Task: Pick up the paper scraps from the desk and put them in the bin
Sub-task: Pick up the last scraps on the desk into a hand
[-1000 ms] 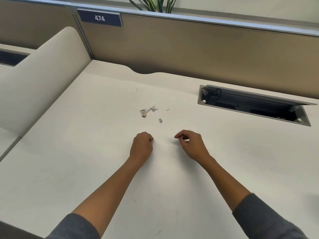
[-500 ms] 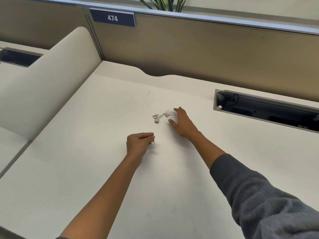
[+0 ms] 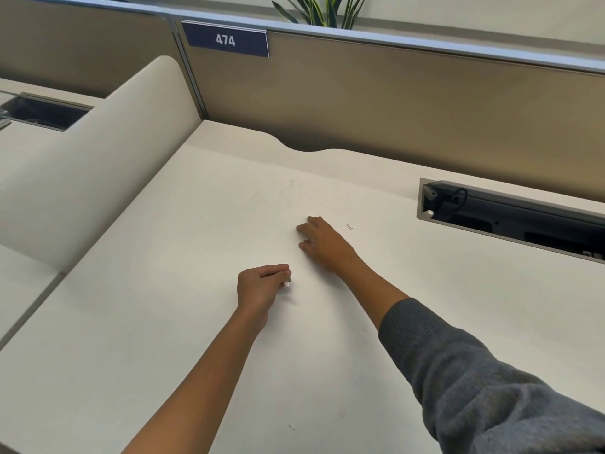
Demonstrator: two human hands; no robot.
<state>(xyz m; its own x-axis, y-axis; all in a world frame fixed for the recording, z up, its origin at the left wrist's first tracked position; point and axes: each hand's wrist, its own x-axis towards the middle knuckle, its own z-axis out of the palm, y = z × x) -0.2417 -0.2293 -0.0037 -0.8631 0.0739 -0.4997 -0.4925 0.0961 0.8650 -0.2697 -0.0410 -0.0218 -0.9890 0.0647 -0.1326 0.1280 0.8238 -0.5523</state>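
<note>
Scraps: one white bit [image 3: 287, 283] pinched in my left hand [image 3: 258, 286], one tiny curl [image 3: 349, 227] on the counter [image 3: 163, 322] right of my right hand [image 3: 322, 242]. That hand's fingers [image 3: 302, 228] curl down over the counter; what they cover, I cannot tell.

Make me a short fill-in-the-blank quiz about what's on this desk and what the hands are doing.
1. The sign on the partition reads ____.
2. The left hand pinches a small white ____ at its fingertips.
3. The right hand rests on the ____, fingers curled.
4. A tiny scrap lies on the side of the right hand toward the cable ____.

Missing words: 474; scrap; desk; tray
</note>
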